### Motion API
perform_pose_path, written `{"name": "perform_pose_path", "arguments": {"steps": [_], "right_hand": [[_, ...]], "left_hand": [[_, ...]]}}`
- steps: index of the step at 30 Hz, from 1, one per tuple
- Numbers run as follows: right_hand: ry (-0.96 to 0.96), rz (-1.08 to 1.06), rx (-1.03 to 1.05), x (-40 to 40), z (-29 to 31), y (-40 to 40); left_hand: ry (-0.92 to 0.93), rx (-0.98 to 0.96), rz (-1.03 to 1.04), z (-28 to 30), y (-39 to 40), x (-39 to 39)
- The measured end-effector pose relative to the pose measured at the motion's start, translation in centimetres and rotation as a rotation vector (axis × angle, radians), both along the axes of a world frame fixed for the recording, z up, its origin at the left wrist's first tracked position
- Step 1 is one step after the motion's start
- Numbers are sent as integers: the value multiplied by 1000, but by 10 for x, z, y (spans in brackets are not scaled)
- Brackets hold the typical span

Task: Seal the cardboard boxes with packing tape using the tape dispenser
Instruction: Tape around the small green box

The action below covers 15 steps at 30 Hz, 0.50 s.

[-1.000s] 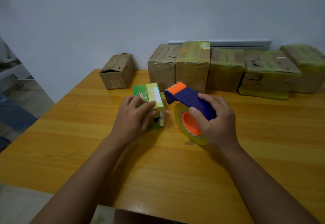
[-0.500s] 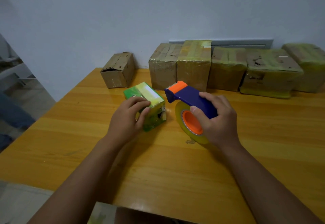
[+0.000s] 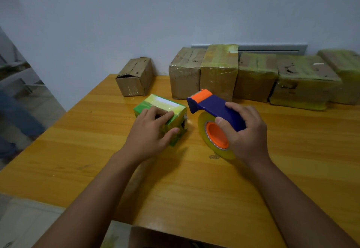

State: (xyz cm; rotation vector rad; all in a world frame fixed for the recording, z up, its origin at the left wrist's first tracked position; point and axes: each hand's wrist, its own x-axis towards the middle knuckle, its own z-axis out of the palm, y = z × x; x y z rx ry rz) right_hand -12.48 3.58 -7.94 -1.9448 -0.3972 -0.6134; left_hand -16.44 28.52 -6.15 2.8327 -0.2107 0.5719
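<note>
Wall (image 3: pixel 175 10): plain, pale blue-grey, matt, evenly lit with no hard shadows, bearing a long grey-white trunking strip (image 3: pixel 272 47) low down just above the counter's far edge. Counter (image 3: pixel 194 185): orange-yellow wood-grain top, glossy, showing soft reflections, its far edge set against the wall and its left edge running diagonally toward the near corner. Floor (image 3: pixel 25 224): light tiles visible past the left and near edges of the counter, with blurred pale furniture frames (image 3: pixel 17 80) and a dark blue blurred shape (image 3: pixel 17 119) at far left.
</note>
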Motion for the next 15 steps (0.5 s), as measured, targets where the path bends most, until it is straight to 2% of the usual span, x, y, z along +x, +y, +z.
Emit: {"name": "perform_pose_path", "arguments": {"steps": [5, 10, 15], "right_hand": [[-6, -7, -9, 0, 1, 1], [-5, -2, -6, 0, 0, 1], [-1, -1, -4, 1, 0, 1]], "left_hand": [[206, 96, -78, 18, 14, -3], [162, 40, -128, 24, 21, -3], [68, 66, -106, 20, 16, -2]]}}
